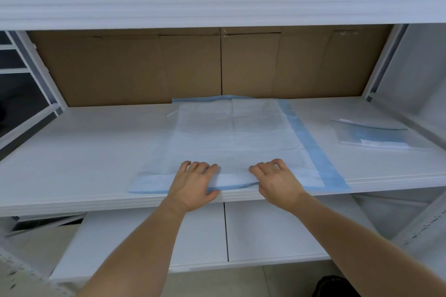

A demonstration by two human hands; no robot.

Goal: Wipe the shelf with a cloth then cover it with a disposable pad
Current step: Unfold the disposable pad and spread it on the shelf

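A white disposable pad [231, 137] with blue borders lies partly unfolded on the white shelf [84, 152], reaching from the back to the front edge. My left hand [195, 183] lies on the pad's near edge with its fingers on top and its thumb under the blue border. My right hand [275, 181] sits just to the right, its fingers curled on the same edge, which is lifted slightly between the two hands. No cloth is in view.
A clear plastic wrapper [371, 135] lies on the shelf at the right. Cardboard boxes [188, 67] line the back. An upper shelf [217, 5] hangs close overhead, and a lower shelf [265, 229] sits beneath. Metal uprights frame both sides.
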